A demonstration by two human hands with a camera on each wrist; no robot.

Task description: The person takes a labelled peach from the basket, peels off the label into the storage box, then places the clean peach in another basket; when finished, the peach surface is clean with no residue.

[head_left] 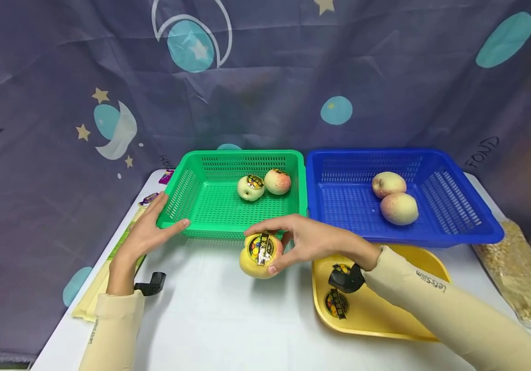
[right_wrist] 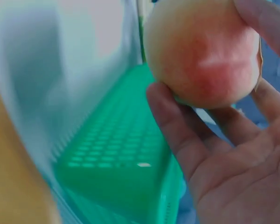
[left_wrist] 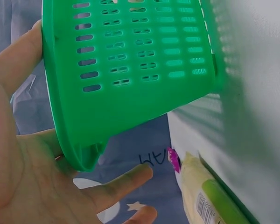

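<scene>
A pale yellow and red peach (head_left: 252, 262) with a black label is held by my right hand (head_left: 309, 239) above the table, in front of the green basket (head_left: 242, 226). The right wrist view shows the reddish side of the peach (right_wrist: 200, 51), gripped between fingers and thumb. My left hand (head_left: 147, 234) touches the basket's front left corner, its fingers spread and mostly straight along the rim, as the left wrist view also shows. Two peaches (head_left: 251, 188) with labels lie inside the green basket. Two more peaches (head_left: 398, 208) are in the blue basket (head_left: 432, 237).
A yellow tray (head_left: 386, 332) stands in front of the blue basket, partly hidden by my right arm; black labels (head_left: 336, 304) show in it. Left lie a yellow-green packet (head_left: 103, 283) and purple wrapped candies (head_left: 149, 198). Right lies a clear bag of grain-like bits (head_left: 520, 278).
</scene>
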